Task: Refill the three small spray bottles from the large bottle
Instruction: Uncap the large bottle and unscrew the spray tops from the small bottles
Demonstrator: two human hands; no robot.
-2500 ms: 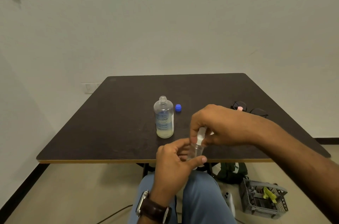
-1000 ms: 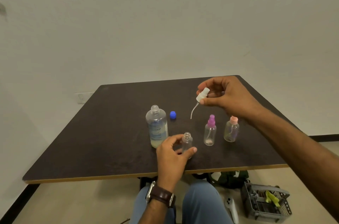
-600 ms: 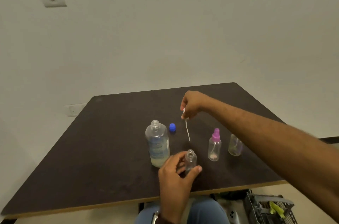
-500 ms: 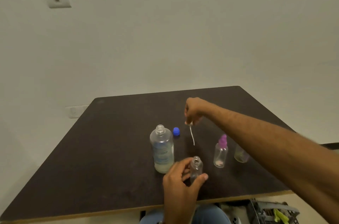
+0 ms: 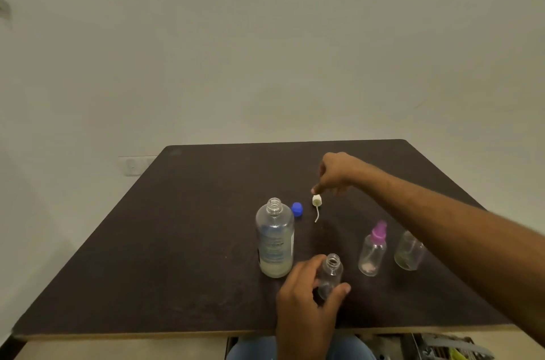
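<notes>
My left hand (image 5: 306,294) grips a small clear spray bottle (image 5: 331,274) with its neck uncovered, standing on the dark table (image 5: 177,241) near the front edge. That bottle's white spray head (image 5: 317,200) lies farther back on the table, its thin tube trailing toward me. My right hand (image 5: 334,174) hovers just over the head, fingertips pointing down at its top and no longer around it. The large clear bottle (image 5: 275,238) stands uncapped, with a little pale liquid at the bottom. Its blue cap (image 5: 297,209) lies behind it.
A small bottle with a purple spray head (image 5: 373,250) stands right of centre. Another small bottle (image 5: 408,252) beside it is partly hidden by my right forearm. A grey basket (image 5: 454,348) sits on the floor under the table's front right.
My right hand pulled the white spray head out of the small bottle, carried it back past the blue cap and laid it on the table. My left hand kept holding the small bottle.
</notes>
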